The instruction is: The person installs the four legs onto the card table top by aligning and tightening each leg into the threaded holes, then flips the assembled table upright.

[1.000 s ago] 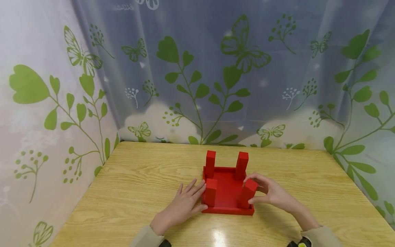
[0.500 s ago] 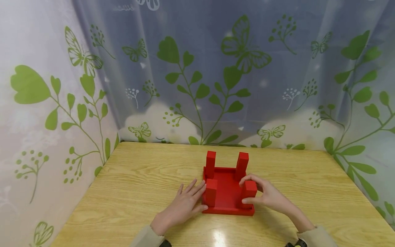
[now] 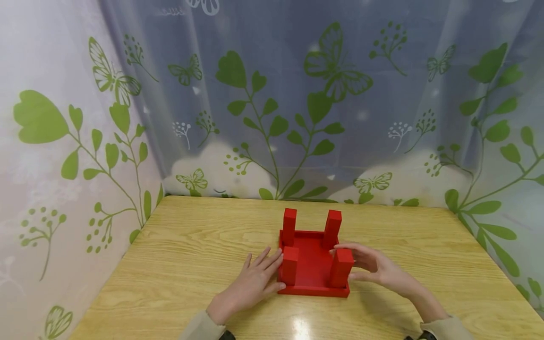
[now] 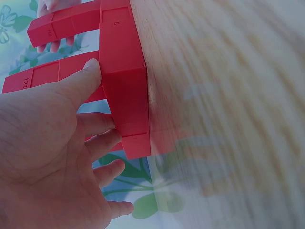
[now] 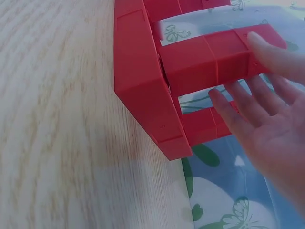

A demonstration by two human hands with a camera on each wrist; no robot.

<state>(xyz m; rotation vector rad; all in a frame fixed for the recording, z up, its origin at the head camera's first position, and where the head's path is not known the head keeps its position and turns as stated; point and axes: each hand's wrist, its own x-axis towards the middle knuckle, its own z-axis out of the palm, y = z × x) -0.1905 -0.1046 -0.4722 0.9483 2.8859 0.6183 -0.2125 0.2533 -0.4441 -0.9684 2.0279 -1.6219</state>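
Observation:
A red square base (image 3: 312,291) with a raised rim lies on the table, a square post standing at each corner like an upturned small table. My left hand (image 3: 250,285) rests against its left side, fingers spread. In the left wrist view the thumb touches the near-left post (image 4: 43,76) where it meets the base. My right hand (image 3: 384,271) is loosely around the near-right post (image 3: 341,269), with a gap before the palm. In the right wrist view its thumb lies over that post's upper end (image 5: 228,52), and the fingers extend on its far side.
The wood-grain table (image 3: 204,236) reaches back to a blue-grey curtain (image 3: 272,94) printed with green leaves and butterflies. Similar printed cloth hangs at the left and right. The two far posts (image 3: 290,226) rise at the back of the base.
My right hand first shifts left along the near-right post, then draws back right, its thumb moving off the post's front. That post has gone from slightly tilted to straighter. My left hand stays put.

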